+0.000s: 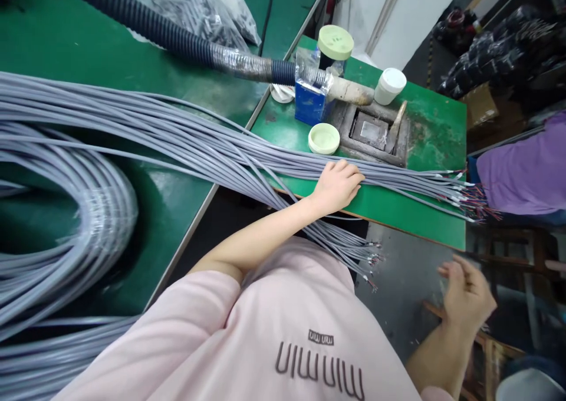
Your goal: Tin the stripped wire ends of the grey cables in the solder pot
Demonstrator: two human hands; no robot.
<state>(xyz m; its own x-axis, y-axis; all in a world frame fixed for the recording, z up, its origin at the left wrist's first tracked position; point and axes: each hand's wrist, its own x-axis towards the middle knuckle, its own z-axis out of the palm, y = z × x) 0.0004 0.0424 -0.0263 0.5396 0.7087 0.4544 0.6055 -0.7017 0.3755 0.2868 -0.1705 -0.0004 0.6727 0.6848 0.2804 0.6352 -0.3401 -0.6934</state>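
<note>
My left hand point(338, 186) reaches across the front of the green bench, its fingers curled over a bundle of grey cables point(283, 159). To the right, the bundle fans out into stripped ends point(473, 203) with thin red, blue and white wires at the bench's right edge. Another group of cable ends point(369, 253) hangs below the front edge, close to my body. My right hand point(469, 292) is raised off the bench at lower right. Its fingers are loosely bent and apart, and I see nothing in them.
A solder pot point(371, 131) with a wooden-handled scraper sits behind the cables. Around it are a shallow pale dish point(323, 138), a white tub point(390, 86), a blue box point(309, 103) and a black corrugated hose point(177, 35). Coiled cables point(106, 212) lie left; a person's purple sleeve point(522, 165) is right.
</note>
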